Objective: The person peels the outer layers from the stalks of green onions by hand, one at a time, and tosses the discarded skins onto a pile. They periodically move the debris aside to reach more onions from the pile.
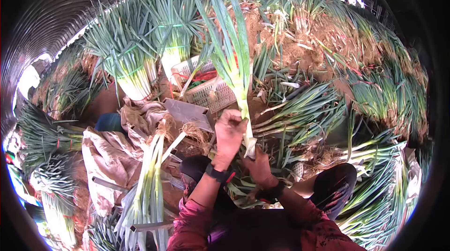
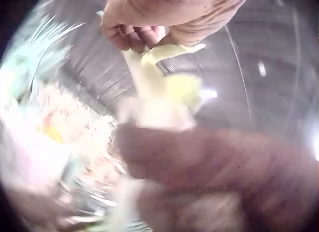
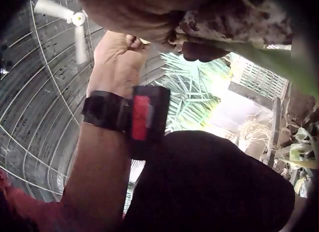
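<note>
A large green onion (image 1: 240, 82) stands nearly upright in front of me, its green leaves fanning up and its white stem at the bottom. The left hand (image 1: 229, 131) has its fingers curled at the stem, a little above the lower end. Below it, the right hand (image 1: 259, 169) grips the stem's base, where loose outer skin folds over. In the left wrist view, a strip of pale yellow skin (image 2: 172, 52) hangs peeled from the white stem, and part of that view is blurred. The right wrist view shows the left hand (image 3: 119, 52) beyond the near one.
Several stalks with roots (image 1: 152, 171) lean on a metal frame (image 1: 152, 226) at left. A plastic crate (image 1: 213, 94) and a metal plate (image 1: 190, 114) lie ahead. Tied bundles (image 1: 126, 66) stand behind a sack (image 1: 110, 162). Loose green onions (image 1: 304, 110) are heaped at right, beside the knee (image 1: 335, 188).
</note>
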A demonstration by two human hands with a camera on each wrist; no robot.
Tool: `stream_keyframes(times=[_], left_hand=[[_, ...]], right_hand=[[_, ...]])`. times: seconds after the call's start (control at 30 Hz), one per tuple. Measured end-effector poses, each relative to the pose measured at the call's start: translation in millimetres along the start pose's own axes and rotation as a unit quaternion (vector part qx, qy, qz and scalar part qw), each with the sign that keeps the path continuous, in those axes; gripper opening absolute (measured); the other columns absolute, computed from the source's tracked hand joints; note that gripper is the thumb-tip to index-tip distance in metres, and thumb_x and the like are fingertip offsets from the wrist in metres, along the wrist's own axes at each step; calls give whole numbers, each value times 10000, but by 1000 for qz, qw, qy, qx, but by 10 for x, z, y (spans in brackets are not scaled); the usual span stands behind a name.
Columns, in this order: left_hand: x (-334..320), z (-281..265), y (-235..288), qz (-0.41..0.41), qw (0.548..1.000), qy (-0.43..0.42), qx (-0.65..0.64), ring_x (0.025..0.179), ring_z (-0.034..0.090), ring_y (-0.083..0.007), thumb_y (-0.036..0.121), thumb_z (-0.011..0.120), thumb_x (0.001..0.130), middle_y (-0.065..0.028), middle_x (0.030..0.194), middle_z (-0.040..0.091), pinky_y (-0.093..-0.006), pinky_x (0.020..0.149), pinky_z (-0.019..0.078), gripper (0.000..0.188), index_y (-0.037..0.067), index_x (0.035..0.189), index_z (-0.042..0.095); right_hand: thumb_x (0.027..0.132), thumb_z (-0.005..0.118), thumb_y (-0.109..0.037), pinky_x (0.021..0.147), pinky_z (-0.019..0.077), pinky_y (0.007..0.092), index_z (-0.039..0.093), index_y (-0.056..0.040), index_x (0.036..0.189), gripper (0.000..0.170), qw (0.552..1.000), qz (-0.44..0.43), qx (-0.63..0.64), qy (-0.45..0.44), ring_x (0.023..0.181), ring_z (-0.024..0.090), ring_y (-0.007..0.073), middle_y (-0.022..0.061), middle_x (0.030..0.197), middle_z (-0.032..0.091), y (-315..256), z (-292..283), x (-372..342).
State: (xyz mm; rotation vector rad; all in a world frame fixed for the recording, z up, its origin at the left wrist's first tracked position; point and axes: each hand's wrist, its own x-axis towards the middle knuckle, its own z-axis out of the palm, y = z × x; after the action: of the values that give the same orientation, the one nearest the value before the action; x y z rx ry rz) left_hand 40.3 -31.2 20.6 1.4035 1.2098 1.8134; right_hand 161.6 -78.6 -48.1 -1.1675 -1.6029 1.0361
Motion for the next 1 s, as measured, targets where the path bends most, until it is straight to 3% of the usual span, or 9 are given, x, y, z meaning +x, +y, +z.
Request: stream_keyframes(times=[0.1, 0.17, 0.27, 0.33, 0.47, 0.63, 0.73, 0.87, 1.0], left_hand=[[-196, 22, 165, 362, 844, -17, 396, 757, 557, -290, 28, 703, 719, -111, 814, 567, -300, 727, 462, 249, 90, 934, 595], [-487, 98, 218, 222, 950, -150, 161, 709, 610, -198, -8, 721, 715, -74, 817, 587, -322, 621, 498, 201, 68, 844, 588], [-815, 16, 462, 102, 935, -313, 136, 719, 627, -187, 7, 721, 742, -80, 829, 605, -300, 667, 513, 166, 40, 856, 605], [-691, -130, 621, 56, 951, -294, 75, 784, 627, -164, 12, 717, 756, -77, 892, 638, -277, 720, 508, 167, 38, 900, 637], [-18, -440, 343, 7, 1000, 12, 20, 853, 581, -116, 215, 527, 976, -57, 924, 607, -268, 784, 490, 262, -16, 1095, 550], [334, -258, -56, -150, 920, -125, -340, 690, 612, -186, 453, 397, 992, -75, 867, 615, -318, 644, 524, 536, 38, 1328, 442], [409, -195, -248, -163, 917, 3, -364, 535, 482, -118, 455, 416, 987, -23, 696, 507, -256, 469, 424, 473, 94, 1288, 473], [478, -212, -446, -180, 905, 53, -382, 508, 461, -115, 478, 451, 966, -23, 677, 492, -272, 467, 412, 472, 131, 1284, 468], [681, -429, -516, -163, 923, 113, -331, 493, 440, -89, 482, 473, 956, -3, 651, 489, -259, 462, 390, 489, 126, 1291, 489]], right_hand=[[790, 640, -49, 656, 502, 374, 525, 24, 1019, 267, 999, -50, -12, 8, 805, 673, 321, 211, 846, 636, 67, 8, 23], [852, 589, -101, 627, 491, 329, 526, -18, 1036, 211, 964, -253, -72, 45, 760, 651, 244, 126, 847, 623, 280, -22, 87], [997, 380, -374, 808, 434, 287, 504, -82, 1060, 324, 838, 106, 510, -162, 878, 503, 129, -8, 933, 498, 699, -135, -26], [1004, 353, -435, 756, 449, 287, 528, -64, 1073, 416, 799, 97, 554, -215, 882, 533, 110, -2, 973, 544, 369, -229, -156], [954, 478, -438, 592, 471, 311, 610, -58, 1021, 407, 905, 30, 418, -77, 718, 579, 116, -24, 849, 604, 484, 1, -48], [932, 536, -156, 876, 482, 411, 500, -4, 1227, 334, 935, -99, -272, -204, 999, 586, 211, 109, 1109, 586, 255, -21, 139], [789, 621, -158, 908, 421, 453, 570, -46, 1134, 366, 902, -304, -305, 42, 1063, 521, 355, 176, 1122, 555, 418, 65, 263], [788, 560, -47, 842, 424, 446, 583, -28, 1071, 284, 914, -384, -131, -10, 977, 531, 355, 160, 1079, 568, -164, 10, 506], [924, 567, -157, 754, 481, 401, 573, -1, 1065, 210, 979, -34, 168, -112, 828, 577, 387, 182, 904, 586, -386, -12, 343]])
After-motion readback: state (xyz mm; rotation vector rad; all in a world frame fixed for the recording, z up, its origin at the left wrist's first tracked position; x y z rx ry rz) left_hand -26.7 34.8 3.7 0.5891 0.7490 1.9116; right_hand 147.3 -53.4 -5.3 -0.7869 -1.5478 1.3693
